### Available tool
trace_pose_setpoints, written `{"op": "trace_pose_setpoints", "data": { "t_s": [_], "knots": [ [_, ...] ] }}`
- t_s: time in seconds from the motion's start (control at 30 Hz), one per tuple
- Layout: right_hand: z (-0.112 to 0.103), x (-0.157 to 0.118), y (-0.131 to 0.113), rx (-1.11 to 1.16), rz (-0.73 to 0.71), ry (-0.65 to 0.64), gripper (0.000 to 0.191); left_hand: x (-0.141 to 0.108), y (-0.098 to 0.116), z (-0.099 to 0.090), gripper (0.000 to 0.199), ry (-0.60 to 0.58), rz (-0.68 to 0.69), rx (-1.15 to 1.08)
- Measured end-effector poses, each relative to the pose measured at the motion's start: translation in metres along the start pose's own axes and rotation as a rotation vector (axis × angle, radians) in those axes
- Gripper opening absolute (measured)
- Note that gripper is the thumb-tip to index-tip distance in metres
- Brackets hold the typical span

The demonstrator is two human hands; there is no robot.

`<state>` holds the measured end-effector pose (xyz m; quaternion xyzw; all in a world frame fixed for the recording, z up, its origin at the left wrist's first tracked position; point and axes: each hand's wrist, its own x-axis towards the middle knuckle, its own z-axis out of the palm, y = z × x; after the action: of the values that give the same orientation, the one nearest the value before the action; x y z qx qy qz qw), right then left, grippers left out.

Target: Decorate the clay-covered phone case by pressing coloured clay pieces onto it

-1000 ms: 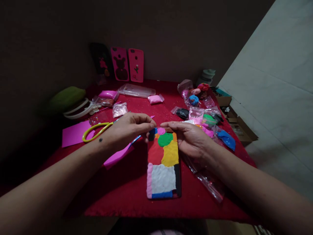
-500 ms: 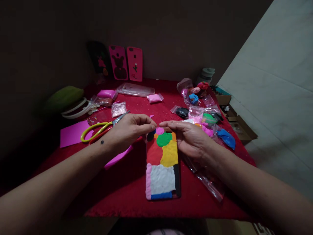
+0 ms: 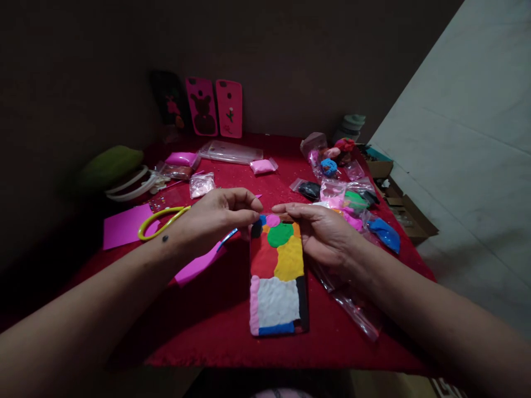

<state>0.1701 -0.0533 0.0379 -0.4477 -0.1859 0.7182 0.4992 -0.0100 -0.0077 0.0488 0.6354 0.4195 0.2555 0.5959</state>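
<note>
A phone case (image 3: 279, 276) covered in patches of coloured clay lies flat on the red cloth, with white, red, yellow and green among them. At its upper left corner is my left hand (image 3: 232, 213), thumb and index finger apart at the tips. My right hand (image 3: 321, 226) rests along the upper right edge of the case, its fingers reaching over the top end. Beneath my left wrist lie scissors with yellow handles (image 3: 155, 224), partly hidden. A blue tool (image 3: 228, 239) shows below my left hand, over a pink sheet (image 3: 199, 265).
Three decorated cases, one a pink case (image 3: 229, 109), lean on the back wall. Clear cases (image 3: 232, 152) lie before them. Clay packets, including a blue one (image 3: 385, 234), crowd the right; a green object (image 3: 110, 166) sits left.
The thumb and index finger of my left hand have parted, and that hand has shifted slightly left. The case has moved a little to the right. My right hand has barely moved.
</note>
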Motion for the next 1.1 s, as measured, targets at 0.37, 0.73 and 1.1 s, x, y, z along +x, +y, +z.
{"op": "trace_pose_setpoints", "data": {
  "t_s": [0.37,0.73,1.1],
  "knots": [
    [-0.0016,0.0019,0.0015,0.001,0.006,-0.015,0.022,0.0,-0.0014,0.003,0.003,0.061,0.043,0.018],
    [-0.0041,0.0034,0.0017,0.017,-0.003,-0.029,0.022,0.0028,-0.0038,-0.0015,0.001,-0.052,-0.004,-0.087],
    [0.0006,0.0034,-0.001,0.018,0.036,0.033,0.021,0.0019,-0.0014,0.0033,0.007,0.0,-0.031,-0.002]
  ]
}}
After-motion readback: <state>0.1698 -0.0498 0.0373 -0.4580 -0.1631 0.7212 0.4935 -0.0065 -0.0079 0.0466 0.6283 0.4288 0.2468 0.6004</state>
